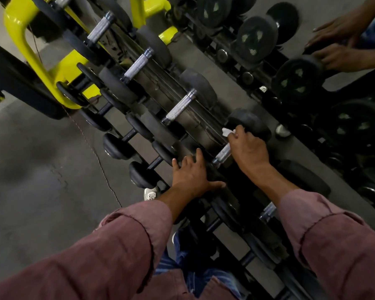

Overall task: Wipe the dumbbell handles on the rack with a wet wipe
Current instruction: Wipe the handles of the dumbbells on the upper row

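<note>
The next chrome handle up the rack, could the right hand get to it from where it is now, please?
Probably yes: the right hand holds the wet wipe on one handle, and the next chrome handle lies bare with nothing over it.

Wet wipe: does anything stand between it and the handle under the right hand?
Nothing visible does. The right hand grips the wet wipe directly around the dumbbell handle; the left hand rests beside it.

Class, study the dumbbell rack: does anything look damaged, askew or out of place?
The end labels on the dumbbells of the right-hand rack are worn to pale flakes. Otherwise nothing stands out: the right hand holds the wipe at a handle.
</note>
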Tool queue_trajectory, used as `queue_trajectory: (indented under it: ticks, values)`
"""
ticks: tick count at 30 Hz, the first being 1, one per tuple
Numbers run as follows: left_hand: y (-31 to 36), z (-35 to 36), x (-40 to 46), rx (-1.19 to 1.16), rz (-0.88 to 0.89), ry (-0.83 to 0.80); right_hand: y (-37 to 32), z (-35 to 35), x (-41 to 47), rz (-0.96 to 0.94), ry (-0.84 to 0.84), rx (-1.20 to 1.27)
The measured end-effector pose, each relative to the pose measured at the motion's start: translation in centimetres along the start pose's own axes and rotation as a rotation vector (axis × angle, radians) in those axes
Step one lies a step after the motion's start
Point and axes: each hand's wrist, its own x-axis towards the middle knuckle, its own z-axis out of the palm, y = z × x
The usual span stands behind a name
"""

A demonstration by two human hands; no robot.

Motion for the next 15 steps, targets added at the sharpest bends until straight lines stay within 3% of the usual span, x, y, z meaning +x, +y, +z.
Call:
queue_trajectory:
  ticks: [8,12,15]
  values:
    - [0.0,-0.1,-0.1,0.002,0.004,0.005,-0.1,1.5,-1.9,0.171,0.063,0.234]
    - [0.0,0.0,0.1,0.012,0.006,0.008,-1.1,2.3,-2.9,0.382,0.134,0.509]
    - [0.0,-0.1,0.1,0.004,-0.001,0.0,-2.2,2.6,-3.0,0.618,0.215,0.861]
